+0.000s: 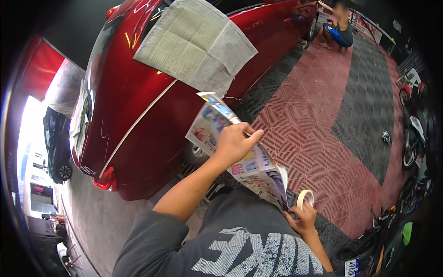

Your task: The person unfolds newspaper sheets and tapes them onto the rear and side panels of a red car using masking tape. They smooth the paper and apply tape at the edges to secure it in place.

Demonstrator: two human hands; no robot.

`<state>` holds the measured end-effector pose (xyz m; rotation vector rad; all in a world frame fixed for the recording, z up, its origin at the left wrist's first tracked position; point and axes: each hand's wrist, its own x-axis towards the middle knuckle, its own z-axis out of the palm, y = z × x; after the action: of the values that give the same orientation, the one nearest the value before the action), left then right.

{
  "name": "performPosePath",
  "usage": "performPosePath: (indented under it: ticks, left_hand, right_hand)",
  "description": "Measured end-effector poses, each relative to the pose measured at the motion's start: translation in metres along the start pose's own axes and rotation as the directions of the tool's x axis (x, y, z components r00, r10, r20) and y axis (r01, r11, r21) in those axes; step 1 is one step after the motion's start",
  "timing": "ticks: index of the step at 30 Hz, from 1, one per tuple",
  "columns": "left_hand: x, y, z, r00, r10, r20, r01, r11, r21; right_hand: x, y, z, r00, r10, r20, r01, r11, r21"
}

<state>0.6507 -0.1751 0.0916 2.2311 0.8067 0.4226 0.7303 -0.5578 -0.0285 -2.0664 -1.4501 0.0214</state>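
My left hand [238,140] grips a folded sheet of printed newspaper [247,164], colour pictures showing, in front of my body. Lower right, my right hand [304,216] holds a roll of masking tape [305,198] upright, its thumb at the sheet's lower corner. Beyond my hands stands a glossy dark red car [152,138]. An opened newspaper sheet [197,45] covers part of its side and window area. A narrow pale strip [138,126] runs along the body from that sheet towards a red lamp [105,180] at the car's end.
Red and black floor tiles [301,114] spread to my right, with a crumpled scrap [386,137] on them. A person [337,31] squats by the car's far end. Motorcycles [412,145] line the right side. A dark car [57,145] stands at left, beyond concrete floor [100,214].
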Motion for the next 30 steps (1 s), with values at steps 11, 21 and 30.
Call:
performPosePath:
  ticks: [11, 21, 30]
  left_hand:
    - [0.162, 0.040, 0.216, 0.993, 0.057, 0.102, -0.026, 0.960, -0.280]
    - [0.320, 0.019, 0.313, 0.896, 0.411, 0.168, -0.377, 0.904, -0.201]
    - [0.360, -0.018, 0.306, 0.584, 0.705, 0.402, -0.802, 0.577, 0.153]
  right_hand:
    - [0.069, 0.094, 0.019, 0.736, 0.606, 0.302, -0.670, 0.588, 0.453]
    - [0.225, 0.285, 0.000, 0.334, 0.722, 0.606, -0.935, 0.173, 0.309]
    - [0.563, 0.340, -0.114, 0.897, -0.206, 0.392, 0.288, 0.943, -0.164]
